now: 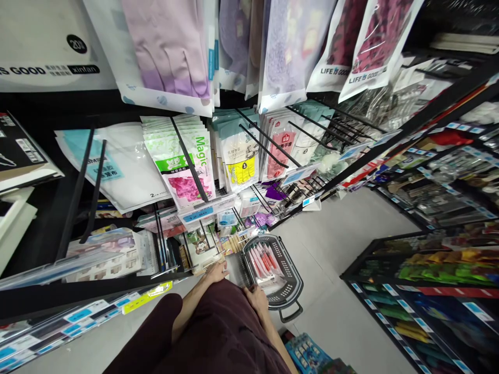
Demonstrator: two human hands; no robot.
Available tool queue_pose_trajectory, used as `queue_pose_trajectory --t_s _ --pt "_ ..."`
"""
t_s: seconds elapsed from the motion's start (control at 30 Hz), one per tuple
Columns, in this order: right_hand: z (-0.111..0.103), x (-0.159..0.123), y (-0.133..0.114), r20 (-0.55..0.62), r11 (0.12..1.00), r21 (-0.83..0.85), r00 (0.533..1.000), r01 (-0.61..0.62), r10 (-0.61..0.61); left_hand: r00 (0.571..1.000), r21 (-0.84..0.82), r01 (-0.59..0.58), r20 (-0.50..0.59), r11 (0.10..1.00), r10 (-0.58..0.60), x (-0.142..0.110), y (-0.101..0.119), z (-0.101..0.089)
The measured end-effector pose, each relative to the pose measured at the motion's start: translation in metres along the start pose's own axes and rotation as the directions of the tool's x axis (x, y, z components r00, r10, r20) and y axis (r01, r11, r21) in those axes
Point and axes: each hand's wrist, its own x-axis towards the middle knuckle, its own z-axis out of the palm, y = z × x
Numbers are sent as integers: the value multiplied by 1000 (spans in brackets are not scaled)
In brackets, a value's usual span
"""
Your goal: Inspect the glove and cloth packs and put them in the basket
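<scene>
I look down along a shop rack hung with packaged gloves and cloths. My left hand (217, 271) reaches low toward the packs on the bottom hooks (200, 249), with its fingers stretched out and touching them. My right hand (257, 298) rests by the near rim of a dark shopping basket (290, 270) on the floor, fingers curled; whether it grips the rim is unclear. Inside the basket lie several red and white packs (264, 259). My dark maroon clothing (218, 332) fills the lower middle.
Peg hooks stick out from the rack at chest height, carrying glove packs (183, 161). A second shelf unit (429, 280) with coloured goods stands to the right across a grey floor aisle (343, 249). Blue packs (307, 353) lie near my feet.
</scene>
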Motion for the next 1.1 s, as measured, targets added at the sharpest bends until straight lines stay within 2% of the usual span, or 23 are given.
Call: queue_pose_trajectory --t_s 0.43,1.1 --pt "1 0 3 4 999 38 1000 -5 5 1000 22 17 5 1000 -17 4 -1 6" --pt "4 -1 3 -7 1000 18 1000 10 -10 1000 7 13 -1 1000 -13 0 -3 4"
